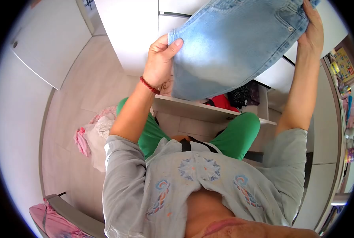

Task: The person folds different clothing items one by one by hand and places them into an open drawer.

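A pair of light blue jeans [228,51] is stretched sideways between my two hands, above an open drawer. My left hand [161,59] pinches the hem end, thumb on top of the denim. At the upper right, my right hand [313,27] grips the waist end near a pocket; some of its fingers are hidden behind the cloth. Below the jeans, the pulled-out drawer [192,110] holds red cloth [224,102] and black cloth [240,95]. The jeans cover part of the drawer.
White drawer fronts [125,31] rise behind the jeans. A heap of pink and white clothes [95,137] lies on the floor at left. Pink cloth [52,222] hangs at the lower left. Shelves with small items [349,99] line the right side. My green-trousered knees [240,133] are close to the drawer.
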The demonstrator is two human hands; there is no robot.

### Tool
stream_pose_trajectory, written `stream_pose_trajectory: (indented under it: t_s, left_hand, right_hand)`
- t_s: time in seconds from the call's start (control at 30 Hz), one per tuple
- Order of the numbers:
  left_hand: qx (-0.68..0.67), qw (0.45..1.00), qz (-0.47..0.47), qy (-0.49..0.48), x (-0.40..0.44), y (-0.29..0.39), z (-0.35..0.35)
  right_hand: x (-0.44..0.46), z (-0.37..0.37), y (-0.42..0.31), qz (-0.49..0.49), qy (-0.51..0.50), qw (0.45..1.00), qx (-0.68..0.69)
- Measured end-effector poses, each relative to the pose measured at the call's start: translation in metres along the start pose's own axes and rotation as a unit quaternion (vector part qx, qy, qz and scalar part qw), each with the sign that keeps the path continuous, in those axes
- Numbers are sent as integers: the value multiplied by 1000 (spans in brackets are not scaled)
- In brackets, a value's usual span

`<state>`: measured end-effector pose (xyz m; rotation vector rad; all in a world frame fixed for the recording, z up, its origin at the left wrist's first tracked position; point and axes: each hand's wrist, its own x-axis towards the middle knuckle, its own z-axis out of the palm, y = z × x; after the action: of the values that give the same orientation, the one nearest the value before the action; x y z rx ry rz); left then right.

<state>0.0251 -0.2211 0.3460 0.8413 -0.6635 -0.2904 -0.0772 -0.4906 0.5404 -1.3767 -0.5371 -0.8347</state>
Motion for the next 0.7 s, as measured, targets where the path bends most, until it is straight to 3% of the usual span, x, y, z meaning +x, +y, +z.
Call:
stream_pose_trajectory:
  t_s: [0.1,0.17,0.23,0.3,0.33,0.4,0.43,0.47,0.53,0.67,0.7]
  left_hand:
    - [-3,1000,18,-16,9,22,4]
    - [21,995,46,-88,14,47,8]
    - [38,995,55,-72,17,58,24]
    - [323,943,81,-28,19,64,30]
    - [323,942,90,-35,23,67,29]
    - [429,858,284,6,29,67,23]
    - [427,856,289,1,31,66,23]
    - [365,889,276,-26,30,65,24]
    - [207,966,154,-33,18,66,37]
    - [185,975,114,-39,22,51,25]
    - [185,975,115,-48,20,50,27]
  right_hand:
    - [5,-18,-10,5,30,999,24]
    - [4,-5,-25,4,45,999,20]
    - [-4,20,-35,-7,90,996,19]
    - [11,-10,-35,9,53,997,57]
    - [17,-14,-37,8,49,997,55]
    - [21,-17,-46,-2,44,998,52]
    - [21,-15,-49,-13,47,998,39]
    - [21,-12,-50,-23,50,998,26]
    - [21,-9,-56,-31,40,999,1]
    - [31,-12,-54,-79,47,993,-67]
    - [49,-43,-39,-51,19,998,38]
